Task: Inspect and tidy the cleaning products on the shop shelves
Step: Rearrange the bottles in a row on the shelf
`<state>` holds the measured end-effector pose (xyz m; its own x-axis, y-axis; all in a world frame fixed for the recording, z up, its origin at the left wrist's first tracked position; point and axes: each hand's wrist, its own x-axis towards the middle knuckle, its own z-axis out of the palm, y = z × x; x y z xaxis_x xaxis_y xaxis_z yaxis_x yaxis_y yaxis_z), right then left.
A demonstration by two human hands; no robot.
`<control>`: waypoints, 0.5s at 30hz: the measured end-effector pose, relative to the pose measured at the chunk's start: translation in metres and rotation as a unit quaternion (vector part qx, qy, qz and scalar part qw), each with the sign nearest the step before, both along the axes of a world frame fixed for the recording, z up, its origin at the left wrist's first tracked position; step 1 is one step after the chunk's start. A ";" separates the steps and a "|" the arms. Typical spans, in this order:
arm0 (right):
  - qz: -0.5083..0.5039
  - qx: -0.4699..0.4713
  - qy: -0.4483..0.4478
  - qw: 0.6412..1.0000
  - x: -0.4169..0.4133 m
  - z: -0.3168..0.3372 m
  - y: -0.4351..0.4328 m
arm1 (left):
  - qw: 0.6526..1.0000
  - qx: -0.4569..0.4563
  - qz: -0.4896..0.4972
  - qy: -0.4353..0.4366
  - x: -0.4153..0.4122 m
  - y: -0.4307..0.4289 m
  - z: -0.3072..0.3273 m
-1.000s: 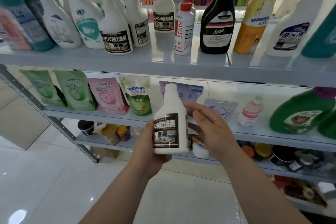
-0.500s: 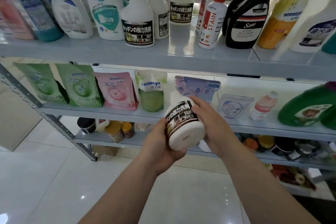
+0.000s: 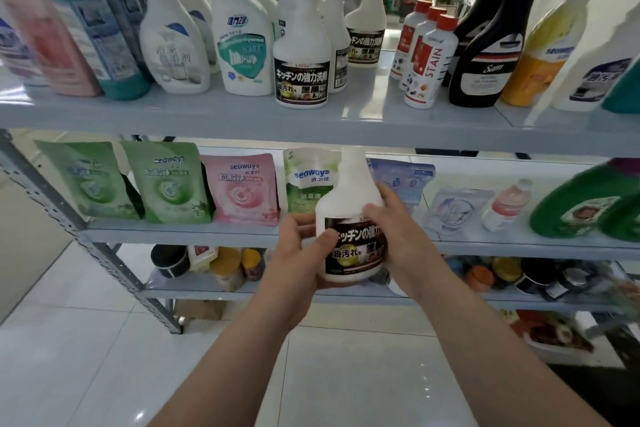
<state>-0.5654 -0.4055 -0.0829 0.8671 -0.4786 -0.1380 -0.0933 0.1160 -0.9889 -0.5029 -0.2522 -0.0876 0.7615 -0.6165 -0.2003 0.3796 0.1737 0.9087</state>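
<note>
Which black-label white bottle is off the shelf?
The bottle held between left hand and right hand, in front of the pouches. Its twins stand on the top shelf.

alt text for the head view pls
A left hand and right hand hold a white bottle with a black label upright. Matching bottles stand on the upper shelf; refill pouches line the shelf behind.
</note>
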 end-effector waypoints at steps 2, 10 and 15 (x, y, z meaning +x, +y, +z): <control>0.000 -0.024 -0.008 1.000 0.002 0.010 0.005 | 0.999 0.013 0.002 -0.041 0.008 0.007 0.005; -0.046 -0.135 -0.035 0.989 0.032 0.095 -0.027 | 0.969 0.073 -0.023 -0.234 0.040 -0.023 0.063; -0.108 -0.150 -0.102 0.977 0.061 0.125 -0.061 | 0.894 0.190 -0.090 -0.396 0.084 -0.059 0.125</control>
<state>-0.5043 -0.4666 0.0419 0.7360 -0.6464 0.2013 0.1032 -0.1868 -0.9770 -0.4194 -0.3112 0.0377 0.6519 -0.7458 0.1371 -0.4189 -0.2035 0.8849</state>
